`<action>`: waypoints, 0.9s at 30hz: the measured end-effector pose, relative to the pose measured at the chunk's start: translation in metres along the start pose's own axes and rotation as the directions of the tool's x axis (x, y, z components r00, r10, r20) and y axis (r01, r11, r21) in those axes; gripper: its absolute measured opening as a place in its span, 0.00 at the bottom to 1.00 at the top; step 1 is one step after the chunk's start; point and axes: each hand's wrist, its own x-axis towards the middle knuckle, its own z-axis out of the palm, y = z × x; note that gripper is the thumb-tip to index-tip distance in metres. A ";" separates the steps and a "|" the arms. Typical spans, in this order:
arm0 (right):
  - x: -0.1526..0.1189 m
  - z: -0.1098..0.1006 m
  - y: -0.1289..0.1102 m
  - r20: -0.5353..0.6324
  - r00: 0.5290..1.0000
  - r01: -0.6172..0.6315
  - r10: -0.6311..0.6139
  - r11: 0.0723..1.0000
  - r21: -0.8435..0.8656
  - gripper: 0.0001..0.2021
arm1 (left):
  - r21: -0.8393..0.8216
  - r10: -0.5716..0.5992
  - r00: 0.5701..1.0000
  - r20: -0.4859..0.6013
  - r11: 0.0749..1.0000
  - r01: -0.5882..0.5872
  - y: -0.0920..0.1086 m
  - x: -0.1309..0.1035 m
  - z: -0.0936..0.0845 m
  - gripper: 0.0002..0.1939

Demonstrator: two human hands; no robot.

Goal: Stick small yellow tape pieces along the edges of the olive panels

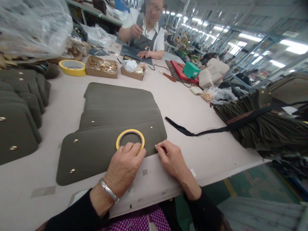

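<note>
My left hand point(126, 163) is closed on the near rim of a narrow roll of yellow tape point(130, 131), which lies over a dark olive panel point(96, 154). This panel has rounded corners and gold-coloured metal studs; two sit at its left end, and one stud point(151, 127) is near its right end. My right hand point(169, 157) pinches a small gold-coloured stud point(155, 146) at the panel's lower right corner. Fingers partly hide it, so I cannot tell whether it is fixed in the panel. More olive panels point(117, 99) lie overlapped beneath and behind the front one.
Stacked studded panels point(16, 128) stand at the left. Behind are a wide yellow tape roll point(72, 68) and two boxes of metal parts point(102, 76). A black strip point(183, 130) reaches toward bundled olive pieces point(247, 125) at the right. A co-worker point(154, 40) sits across the table.
</note>
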 end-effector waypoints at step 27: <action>0.007 -0.014 0.005 0.256 0.897 0.442 -0.361 0.774 -0.455 0.12 | -0.100 -0.037 0.999 0.032 0.994 0.040 -0.001 -0.003 0.001 0.05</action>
